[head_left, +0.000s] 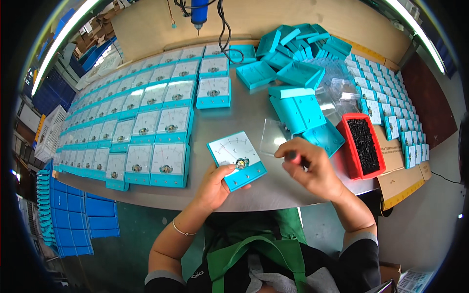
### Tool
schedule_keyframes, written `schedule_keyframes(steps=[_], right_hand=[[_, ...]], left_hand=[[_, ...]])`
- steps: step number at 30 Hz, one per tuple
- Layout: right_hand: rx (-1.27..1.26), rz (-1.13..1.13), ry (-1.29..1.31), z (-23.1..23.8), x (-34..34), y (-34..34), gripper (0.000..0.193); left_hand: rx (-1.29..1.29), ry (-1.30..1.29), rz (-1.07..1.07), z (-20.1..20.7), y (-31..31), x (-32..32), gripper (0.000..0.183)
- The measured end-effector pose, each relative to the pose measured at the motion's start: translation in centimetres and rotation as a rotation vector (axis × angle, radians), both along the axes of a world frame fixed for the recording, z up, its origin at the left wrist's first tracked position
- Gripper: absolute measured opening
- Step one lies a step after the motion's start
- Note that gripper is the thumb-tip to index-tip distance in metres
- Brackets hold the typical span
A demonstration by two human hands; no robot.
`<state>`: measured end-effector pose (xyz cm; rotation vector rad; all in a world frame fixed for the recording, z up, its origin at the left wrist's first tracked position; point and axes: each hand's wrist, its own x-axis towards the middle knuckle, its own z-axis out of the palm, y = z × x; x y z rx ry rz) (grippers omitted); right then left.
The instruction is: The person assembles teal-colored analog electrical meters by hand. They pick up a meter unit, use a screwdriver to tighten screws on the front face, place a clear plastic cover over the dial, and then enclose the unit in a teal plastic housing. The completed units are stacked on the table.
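I see a rectangular teal plastic meter with a white dial (233, 145) held over the near part of the grey metal bench (210, 120), its long axis slanting from far left to near right. The left hand (215, 184) grips its near-left side, thumb on top, fingertips beneath. To the meter's right, apart from it, the right hand (315, 168) curls around a small red-ended object (293, 156). Just beyond lies a clear flat plastic cover (270, 139); farther right stands a red plastic bin (348, 142).
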<state>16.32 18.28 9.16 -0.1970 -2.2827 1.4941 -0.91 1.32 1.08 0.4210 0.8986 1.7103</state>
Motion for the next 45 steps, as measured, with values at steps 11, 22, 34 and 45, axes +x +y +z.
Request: schedule_keyframes(steps=[11,22,34,45], right_hand=[[-0.563,-0.037,0.514,-2.1,-1.0,-1.2,0.018],[-0.633,0.033,0.300,-2.5,-0.6,-0.3,0.020],[-0.585,-0.088,0.506,-2.8,-1.5,-2.3,0.019],[-0.945,0.057,0.118,-3.5,-3.6,0.7,0.015]], left_hand=[[-0.097,0.024,-0.072,0.5,1.5,3.7,0.038],[-0.059,0.548,-0.108,-0.1,1.0,4.1,0.033],[-0.099,0.099,-0.085,0.3,0.9,3.7,0.036],[-0.061,0.542,-0.126,-0.6,-0.5,2.8,0.033]])
